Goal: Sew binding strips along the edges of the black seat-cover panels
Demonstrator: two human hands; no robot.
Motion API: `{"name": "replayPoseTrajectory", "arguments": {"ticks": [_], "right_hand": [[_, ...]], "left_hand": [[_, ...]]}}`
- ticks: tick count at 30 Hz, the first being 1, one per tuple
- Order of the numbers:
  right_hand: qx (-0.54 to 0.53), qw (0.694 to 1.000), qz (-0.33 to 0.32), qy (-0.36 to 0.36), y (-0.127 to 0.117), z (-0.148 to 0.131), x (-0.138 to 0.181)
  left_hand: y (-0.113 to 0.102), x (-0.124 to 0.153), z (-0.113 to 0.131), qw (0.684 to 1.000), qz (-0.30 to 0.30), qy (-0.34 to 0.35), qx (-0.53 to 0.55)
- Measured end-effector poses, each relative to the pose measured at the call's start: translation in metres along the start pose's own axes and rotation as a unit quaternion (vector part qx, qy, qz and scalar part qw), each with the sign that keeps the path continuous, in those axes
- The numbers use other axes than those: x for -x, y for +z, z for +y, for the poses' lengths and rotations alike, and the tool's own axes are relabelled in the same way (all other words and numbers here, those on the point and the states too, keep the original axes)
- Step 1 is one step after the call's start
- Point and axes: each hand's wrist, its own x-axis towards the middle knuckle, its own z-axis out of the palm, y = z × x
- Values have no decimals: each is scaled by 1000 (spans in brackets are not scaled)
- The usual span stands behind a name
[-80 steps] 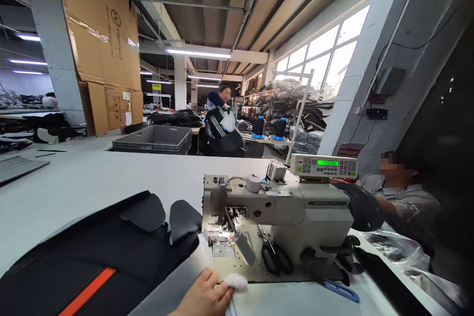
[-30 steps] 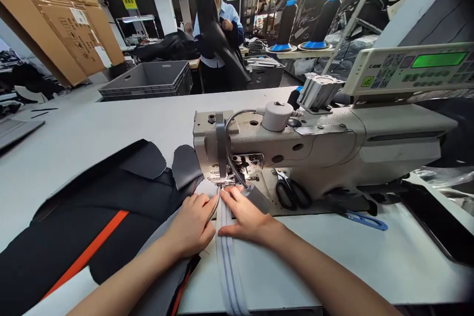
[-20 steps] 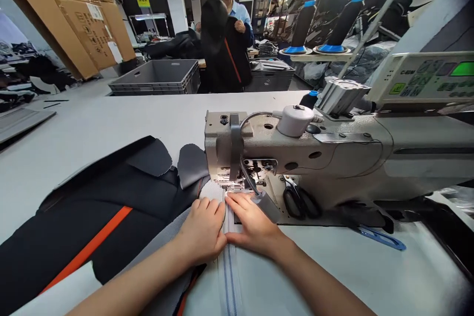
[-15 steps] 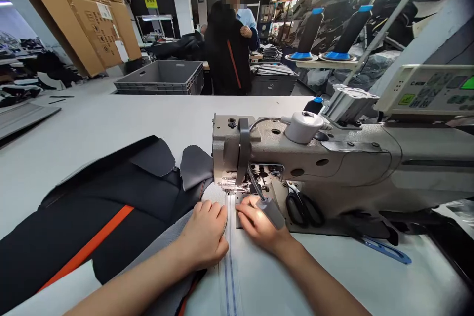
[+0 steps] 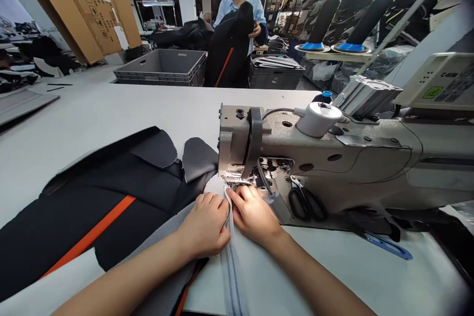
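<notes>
My left hand (image 5: 207, 224) is closed on the edge of a grey-backed fabric piece (image 5: 157, 247), just in front of the sewing machine's needle area. My right hand (image 5: 255, 212) pinches a long white zipper tape (image 5: 233, 281) with thin blue lines, close to the presser foot. The tape's upper end is lifted and folded between both hands; its lower part hangs toward me. Black fabric with an orange stripe (image 5: 92, 234) is joined to the grey piece and spreads over the table to the left. The sewing machine (image 5: 240, 143) stands above my fingers; its needle is hard to make out.
Black-handled scissors (image 5: 305, 202) lie by the machine's base, with a blue thread snipper (image 5: 388, 245) to the right. Behind the table are a grey crate (image 5: 159, 69) and a person holding a black piece (image 5: 227, 52). A cardboard box (image 5: 92, 10) stands at the left.
My right hand has shifted up toward the presser foot, and the zipper tape's top, flat before, is now raised and folded. The view has turned slightly. The person behind has moved the black piece.
</notes>
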Motion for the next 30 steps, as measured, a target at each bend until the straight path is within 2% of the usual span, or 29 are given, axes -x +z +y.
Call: {"name": "replayPoseTrajectory", "arguments": {"ticks": [5,11,14,16,19,22,24,26,28,30], "right_hand": [[-13,999,24,-20,10,8,-2],[-63,994,84,-33,17,17,8],[-109,991,79,-29,10,15,13],[-137,989,50,-28,4,13,15],[-155,988,4,-20,-4,10,17],[-143,989,-19,-24,-7,7,19],[-123,992,-23,-26,-6,4,20],[-103,994,-26,-23,-5,-1,21],[-82,996,-30,-20,-3,-7,21],[-55,998,-33,-20,-2,-13,20]], "left_hand": [[4,-7,7,1000,5,-19,-16],[10,-22,3,997,60,-18,-51],[16,-9,-2,989,128,2,-68],[27,16,1,987,145,23,-72],[49,68,17,996,74,33,-40],[52,105,33,998,-38,-46,-35],[39,110,36,986,-119,-102,-50],[21,104,31,975,-184,-119,-40],[3,95,22,972,-206,-110,-4],[-9,89,14,974,-196,-108,41]]}}
